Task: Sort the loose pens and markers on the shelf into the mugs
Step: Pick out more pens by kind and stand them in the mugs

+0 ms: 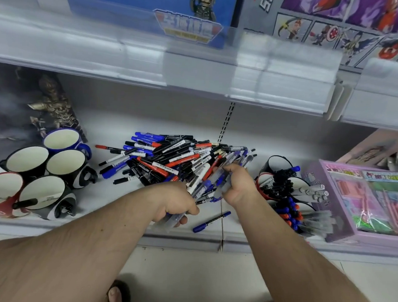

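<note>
A heap of loose black, blue and red pens and markers [170, 159] lies in the middle of the white shelf [115, 197]. My left hand [176, 202] grips a bundle of clear-barrelled pens at the heap's front edge. My right hand [237, 186] holds several more of the same pens just right of it. One blue marker [211, 221] lies alone near the shelf's front edge. Several empty mugs [35, 170] are tipped on their sides at the left. At the right, other mugs [289, 194] hold sorted markers and pens.
A lilac stationery box [339, 225] stands at the far right, touching the filled mugs. A dark figurine box [19, 106] sits behind the empty mugs. An upper shelf with a clear price rail [196, 71] overhangs the work area. Floor and a sandalled foot [118, 292] show below.
</note>
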Demonstrator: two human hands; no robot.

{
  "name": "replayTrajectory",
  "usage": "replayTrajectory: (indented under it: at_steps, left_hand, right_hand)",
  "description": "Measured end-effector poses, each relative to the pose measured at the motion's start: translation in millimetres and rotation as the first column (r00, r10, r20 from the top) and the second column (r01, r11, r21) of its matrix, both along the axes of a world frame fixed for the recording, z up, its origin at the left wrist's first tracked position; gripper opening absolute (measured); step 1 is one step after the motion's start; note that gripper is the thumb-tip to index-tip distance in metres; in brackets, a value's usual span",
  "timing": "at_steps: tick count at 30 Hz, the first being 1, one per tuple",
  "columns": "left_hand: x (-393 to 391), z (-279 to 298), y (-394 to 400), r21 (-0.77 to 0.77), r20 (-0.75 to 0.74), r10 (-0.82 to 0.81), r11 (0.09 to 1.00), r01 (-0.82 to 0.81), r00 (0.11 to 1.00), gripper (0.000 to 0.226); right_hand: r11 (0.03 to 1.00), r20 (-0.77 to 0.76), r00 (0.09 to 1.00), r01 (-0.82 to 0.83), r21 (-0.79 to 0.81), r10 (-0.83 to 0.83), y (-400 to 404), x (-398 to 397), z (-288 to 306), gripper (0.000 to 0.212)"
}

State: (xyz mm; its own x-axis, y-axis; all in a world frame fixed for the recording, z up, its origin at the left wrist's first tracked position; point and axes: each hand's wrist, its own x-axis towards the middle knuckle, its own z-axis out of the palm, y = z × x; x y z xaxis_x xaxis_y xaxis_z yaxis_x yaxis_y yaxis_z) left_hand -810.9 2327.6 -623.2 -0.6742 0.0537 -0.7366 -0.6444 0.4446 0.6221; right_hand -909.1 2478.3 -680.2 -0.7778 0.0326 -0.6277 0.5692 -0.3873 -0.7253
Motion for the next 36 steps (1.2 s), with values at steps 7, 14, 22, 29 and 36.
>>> replayTrajectory:
  at_steps: [7, 14, 22, 29, 36]
  left_hand:
    - [-6.4, 24.4, -1.3, 0.318, -0.120, 0.436, 0.868, -0.382, 0.892, 0.043]
    - [9.4, 42.9, 24.7, 0.637, -0.020, 0.367, 0.721, -0.271, 0.930, 0.047]
    - [18.9, 58.3, 56.9, 0.758, -0.043, 0.443, 0.598, -0.259, 0.895, 0.016]
    - [26.5, 66.8, 76.8, 0.695, -0.115, 0.508, 0.655, -0.296, 0.854, 0.011]
    - [24.1, 64.6, 83.0, 0.686, -0.099, 0.563, 0.636, -0.354, 0.820, 0.010]
  right_hand:
    - [0.950, -0.185, 0.932, -0.300, 0.086, 0.311, 8.6, 39.2, 77.6, 0.027]
    - [0.821, -0.252, 0.789, -0.490, 0.293, 0.561, 1.1, 87.6, 132.9, 0.032]
    - [0.787, -0.123, 0.780, -0.594, 0.166, 0.614, 41.0, 101.5, 155.9, 0.043]
    - [0.777, -0.098, 0.789, -0.561, 0.286, 0.606, 53.5, 109.1, 168.1, 0.035]
    - [0.796, 0.030, 0.820, -0.563, 0.223, 0.572, 60.4, 105.1, 172.7, 0.029]
